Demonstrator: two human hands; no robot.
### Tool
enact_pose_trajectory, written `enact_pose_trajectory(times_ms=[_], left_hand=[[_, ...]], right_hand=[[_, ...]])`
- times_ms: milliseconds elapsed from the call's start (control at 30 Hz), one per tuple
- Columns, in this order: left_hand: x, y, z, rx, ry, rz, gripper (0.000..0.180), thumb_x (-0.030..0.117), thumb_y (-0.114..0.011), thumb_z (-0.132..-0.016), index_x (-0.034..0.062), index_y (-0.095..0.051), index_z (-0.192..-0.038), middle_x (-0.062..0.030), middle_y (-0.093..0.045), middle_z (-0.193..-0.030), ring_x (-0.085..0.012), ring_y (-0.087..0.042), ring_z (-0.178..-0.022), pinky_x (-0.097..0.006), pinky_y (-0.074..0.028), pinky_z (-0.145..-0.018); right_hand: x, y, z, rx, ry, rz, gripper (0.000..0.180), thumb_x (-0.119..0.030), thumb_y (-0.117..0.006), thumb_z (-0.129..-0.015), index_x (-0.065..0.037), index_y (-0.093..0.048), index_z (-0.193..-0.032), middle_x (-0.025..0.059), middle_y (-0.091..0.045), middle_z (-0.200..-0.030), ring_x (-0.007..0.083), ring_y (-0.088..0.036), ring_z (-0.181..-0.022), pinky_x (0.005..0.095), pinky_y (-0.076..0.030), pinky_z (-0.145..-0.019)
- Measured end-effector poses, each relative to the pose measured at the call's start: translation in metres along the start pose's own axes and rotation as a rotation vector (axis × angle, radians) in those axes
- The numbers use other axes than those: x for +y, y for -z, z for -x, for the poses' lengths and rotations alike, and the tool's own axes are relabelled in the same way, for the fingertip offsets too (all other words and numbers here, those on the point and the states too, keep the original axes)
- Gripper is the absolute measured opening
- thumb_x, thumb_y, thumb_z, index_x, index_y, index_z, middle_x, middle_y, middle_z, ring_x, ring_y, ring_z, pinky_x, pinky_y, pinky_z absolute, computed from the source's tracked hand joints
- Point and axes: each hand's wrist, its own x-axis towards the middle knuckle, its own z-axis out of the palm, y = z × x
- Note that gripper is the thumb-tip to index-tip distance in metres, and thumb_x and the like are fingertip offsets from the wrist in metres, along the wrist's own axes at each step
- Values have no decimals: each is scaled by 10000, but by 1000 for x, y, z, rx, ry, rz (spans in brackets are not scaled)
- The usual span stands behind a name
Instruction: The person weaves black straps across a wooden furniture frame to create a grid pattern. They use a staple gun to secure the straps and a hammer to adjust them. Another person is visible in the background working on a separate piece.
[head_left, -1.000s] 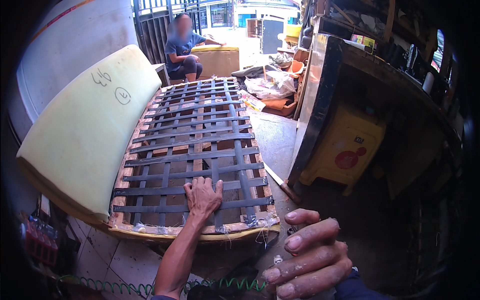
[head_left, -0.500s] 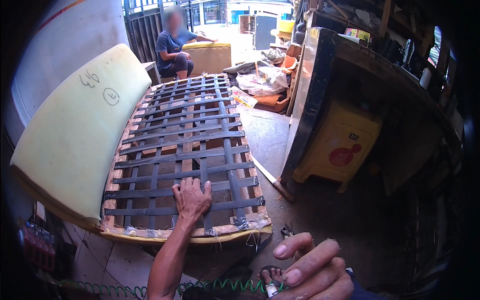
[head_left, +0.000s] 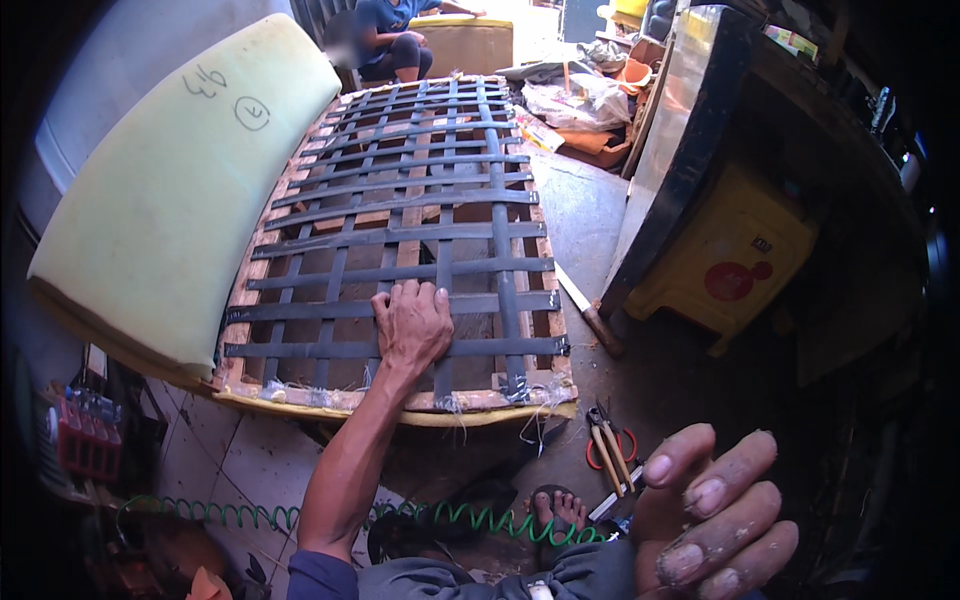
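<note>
My left hand (head_left: 413,325) rests palm down on the near part of a sofa frame, its fingers curled over one of the black elastic straps (head_left: 285,312). Several such straps cross each other in a lattice over the wooden frame (head_left: 325,398). Joined along the frame's left side is a slanted backrest of pale yellow foam (head_left: 185,205) with dark handwritten marks. At the lower right, close to the camera, my right hand (head_left: 715,520) is raised with nothing in it, fingers half bent and apart. Dried residue spots its fingertips.
Pliers (head_left: 612,452) and red-handled scissors (head_left: 592,458) lie on the floor by my foot. A coiled green hose (head_left: 240,513) crosses in front of me. A yellow stool (head_left: 725,265) stands under a dark bench at right. Another person (head_left: 395,40) sits at the back.
My view has tilted down and turned left, bringing the pliers and scissors into clear sight. My left hand remains on the strap; my right hand stays raised and empty.
</note>
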Motion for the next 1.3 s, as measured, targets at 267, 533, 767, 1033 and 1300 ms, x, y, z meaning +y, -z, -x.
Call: enact_pose_trajectory(times_ms=[267,533,767,1033,1300], left_hand=[[-3,-5,0,41,-12,-8,283,288,-532,-1036,70,-688,-945,-120,-666,-1000,-304,-606,-1035,-503,-363,-984],[-3,-5,0,47,-17,-4,279,283,-545,-1024,69,-694,-927,-123,-675,-997,-304,-612,-1031,-501,-364,-978],[-2,-3,0,49,-16,2,280,285,-547,-1020,66,-693,-925,-123,-669,-1001,-299,-612,-1009,-490,-368,-967],[-1,-1,0,34,-9,-10,294,296,-543,-1022,59,-697,-946,-129,-669,-1011,-300,-613,-1012,-491,-368,-971],[0,0,-2,18,5,20,320,306,-548,-1016,39,-710,-946,-148,-660,-1004,-298,-603,-1038,-497,-364,-980]], right_hand=[[-3,8,4,-133,-159,-22,190,-256,-712,-980,-193,-554,-1064,3,-646,-960,242,-504,-1032,451,-537,-861],[5,3,4,-153,-142,-80,229,-262,-743,-966,-180,-546,-1047,21,-657,-958,240,-500,-1001,398,-538,-788],[6,1,0,-90,-135,-108,205,-234,-763,-944,-133,-590,-988,52,-687,-915,241,-523,-957,365,-527,-753],[3,15,-12,-313,-133,-143,180,-208,-761,-953,-66,-658,-913,75,-713,-667,193,-612,-614,308,-510,-540],[7,9,-15,-313,-118,-202,163,-150,-750,-938,-21,-672,-875,54,-617,-552,174,-548,-477,289,-446,-429]])
